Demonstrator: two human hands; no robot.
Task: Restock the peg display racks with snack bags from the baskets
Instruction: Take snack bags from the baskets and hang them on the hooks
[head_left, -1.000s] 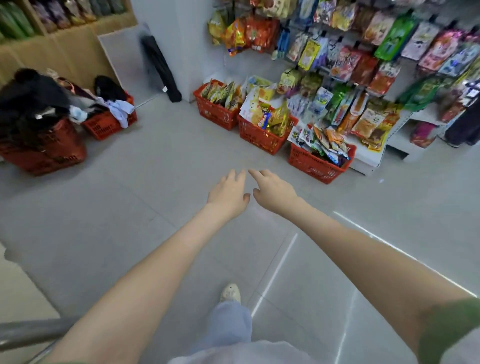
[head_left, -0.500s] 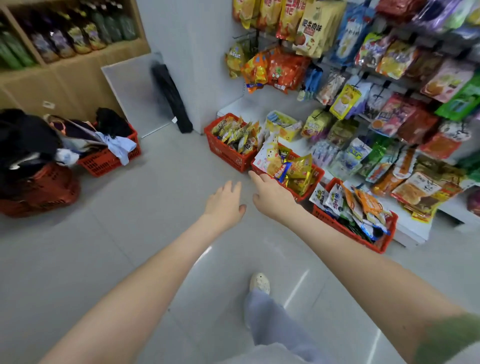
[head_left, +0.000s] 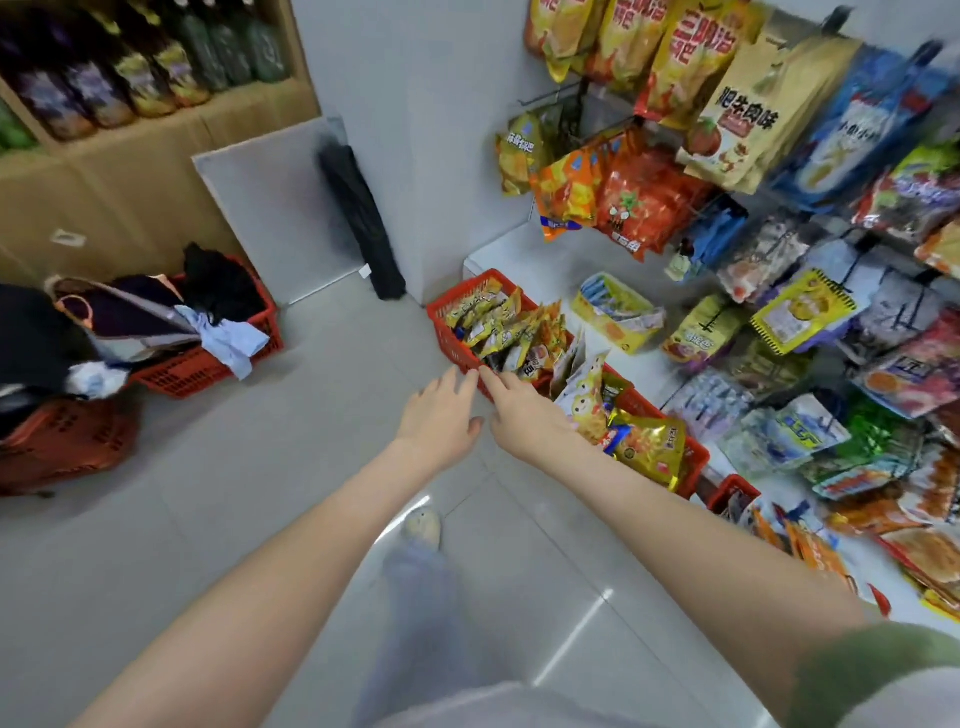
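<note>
Three red baskets of snack bags stand in a row on the floor below the peg display rack (head_left: 779, 171). The nearest-left red basket (head_left: 448, 332) holds yellow snack bags (head_left: 498, 325). The middle basket (head_left: 693, 457) holds a gold bag and pale bags. Only a corner of the third basket (head_left: 727, 491) shows. My left hand (head_left: 441, 415) and my right hand (head_left: 524, 415) reach forward side by side, fingers straight, empty. Their fingertips are at the near rim of the first basket.
Two more red baskets (head_left: 208, 371) with clothes and bags sit at the left by a wooden shelf of bottles (head_left: 130, 67). A grey board (head_left: 280, 208) and a black folded umbrella (head_left: 363, 228) lean on the white wall. My foot (head_left: 422, 527) is on the tiled floor.
I have moved closer to the rack and the baskets. Both hands, still empty, have come from over bare floor to the rim of the first basket.
</note>
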